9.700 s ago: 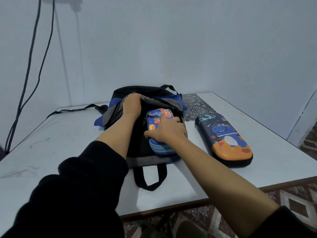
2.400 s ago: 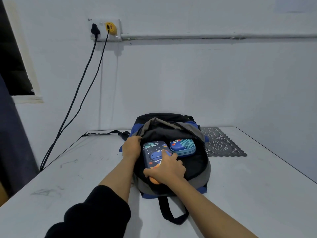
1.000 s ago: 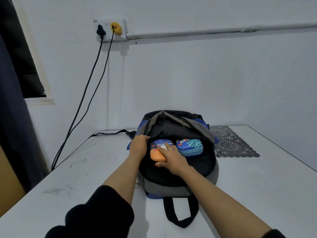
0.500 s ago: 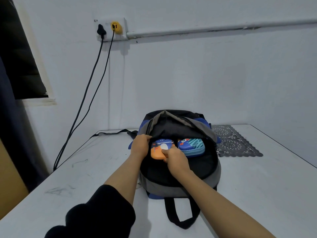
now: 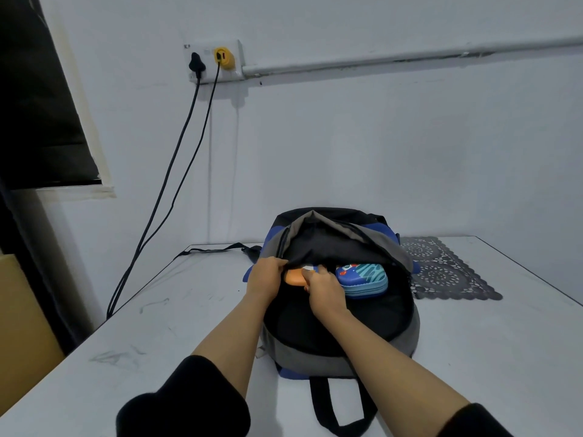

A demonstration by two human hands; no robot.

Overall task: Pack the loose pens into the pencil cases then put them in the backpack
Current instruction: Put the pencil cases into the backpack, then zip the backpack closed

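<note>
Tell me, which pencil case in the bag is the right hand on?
The orange-ended pencil case, on the left, half hidden under the backpack flap; the right hand grips it. The teal pencil case sits to its right.

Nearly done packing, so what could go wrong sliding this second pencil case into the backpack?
The orange-ended pencil case may snag on the backpack flap that the left hand grips. The right hand holding it could jam it against the teal pencil case beside it.
</note>
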